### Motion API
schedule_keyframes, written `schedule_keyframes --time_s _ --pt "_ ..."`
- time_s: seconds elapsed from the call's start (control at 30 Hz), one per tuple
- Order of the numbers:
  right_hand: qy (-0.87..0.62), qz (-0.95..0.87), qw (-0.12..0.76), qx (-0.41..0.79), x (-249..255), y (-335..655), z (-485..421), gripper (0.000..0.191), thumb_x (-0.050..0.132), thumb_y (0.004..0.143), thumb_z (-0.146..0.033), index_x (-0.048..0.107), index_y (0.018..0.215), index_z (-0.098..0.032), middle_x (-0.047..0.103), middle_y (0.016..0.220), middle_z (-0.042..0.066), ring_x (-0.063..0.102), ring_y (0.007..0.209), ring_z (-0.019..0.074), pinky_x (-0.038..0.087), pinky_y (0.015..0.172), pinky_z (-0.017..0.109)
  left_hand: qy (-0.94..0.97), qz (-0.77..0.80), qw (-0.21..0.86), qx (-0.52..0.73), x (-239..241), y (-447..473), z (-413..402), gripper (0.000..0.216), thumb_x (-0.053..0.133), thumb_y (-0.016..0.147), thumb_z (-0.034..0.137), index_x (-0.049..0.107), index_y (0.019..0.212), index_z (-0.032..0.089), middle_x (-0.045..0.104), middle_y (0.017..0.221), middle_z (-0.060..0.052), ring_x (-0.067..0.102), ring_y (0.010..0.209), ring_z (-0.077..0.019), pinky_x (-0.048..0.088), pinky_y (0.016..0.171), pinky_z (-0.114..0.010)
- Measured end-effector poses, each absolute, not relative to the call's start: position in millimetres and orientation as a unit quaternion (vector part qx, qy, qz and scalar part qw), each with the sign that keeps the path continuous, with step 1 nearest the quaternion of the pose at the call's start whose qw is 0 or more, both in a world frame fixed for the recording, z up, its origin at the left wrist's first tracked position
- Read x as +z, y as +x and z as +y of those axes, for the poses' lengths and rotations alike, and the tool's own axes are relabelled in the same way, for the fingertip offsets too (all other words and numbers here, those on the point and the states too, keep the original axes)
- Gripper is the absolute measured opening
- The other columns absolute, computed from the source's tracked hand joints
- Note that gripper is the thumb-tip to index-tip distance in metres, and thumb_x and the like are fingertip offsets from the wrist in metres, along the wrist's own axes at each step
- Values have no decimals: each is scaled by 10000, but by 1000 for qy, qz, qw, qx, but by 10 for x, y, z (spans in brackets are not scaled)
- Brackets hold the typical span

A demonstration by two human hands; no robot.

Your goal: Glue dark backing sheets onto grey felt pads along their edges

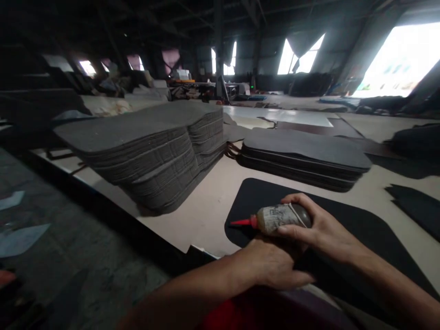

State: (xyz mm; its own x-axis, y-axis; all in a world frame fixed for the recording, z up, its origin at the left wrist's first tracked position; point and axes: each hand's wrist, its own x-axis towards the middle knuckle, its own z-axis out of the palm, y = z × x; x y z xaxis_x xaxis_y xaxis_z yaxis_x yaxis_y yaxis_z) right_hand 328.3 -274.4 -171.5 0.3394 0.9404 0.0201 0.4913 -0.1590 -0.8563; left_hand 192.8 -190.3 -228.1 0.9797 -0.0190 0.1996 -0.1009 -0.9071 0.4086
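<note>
My right hand (312, 224) is wrapped around a glue bottle (273, 219) with a worn paper label and a red pointed nozzle. The bottle lies sideways, its nozzle pointing left just above a dark rounded-corner sheet (254, 195) on the table. Below the bottle is my left hand (271, 263), back up, with the thumb stretched out to the right. Its other fingers are partly hidden beneath my right hand, and I see nothing held in it.
A tall stack of grey cut sheets (161, 160) stands at the left of the table (206, 201). Behind the dark sheet is a lower stack (302, 151). Dark pieces (415, 206) lie at the right. The table edge drops to a concrete floor (113, 256) on the left.
</note>
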Motion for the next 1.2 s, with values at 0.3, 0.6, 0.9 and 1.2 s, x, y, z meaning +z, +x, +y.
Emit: schedule_keyframes --time_s 0.3,0.6,0.9,1.2 --pt "-719 -537 367 246 -1681 3269 -2654 489 765 723 -478 563 1104 -247 654 915 19 614 805 238 502 674 327 969 -25 237 70 -2296 1938 -1897 662 496 933 567 386 1487 223 519 1456 -99 397 1400 -368 341 1165 -515" --pt "-684 -606 337 229 -1606 3252 -2595 381 732 795 -483 597 1061 -246 631 971 14 597 858 224 481 717 315 963 -40 258 68 -2311 1933 -1896 649 493 945 524 399 1476 165 465 1509 -121 476 1344 -328 402 1130 -434" --pt "-656 -679 286 164 -1512 3294 -2479 346 711 841 -458 589 1082 -241 597 1010 31 576 882 219 466 746 322 964 -48 244 96 -2318 1922 -1898 664 490 953 519 329 1517 208 434 1536 -83 409 1401 -309 365 1155 -432" --pt "-657 -710 248 42 -1365 3383 -2237 268 656 845 -385 596 1041 -213 578 1015 60 557 899 226 434 772 338 981 -27 181 70 -2314 1943 -1912 644 393 961 620 475 1411 166 420 1536 -123 266 1474 -331 186 1222 -517"
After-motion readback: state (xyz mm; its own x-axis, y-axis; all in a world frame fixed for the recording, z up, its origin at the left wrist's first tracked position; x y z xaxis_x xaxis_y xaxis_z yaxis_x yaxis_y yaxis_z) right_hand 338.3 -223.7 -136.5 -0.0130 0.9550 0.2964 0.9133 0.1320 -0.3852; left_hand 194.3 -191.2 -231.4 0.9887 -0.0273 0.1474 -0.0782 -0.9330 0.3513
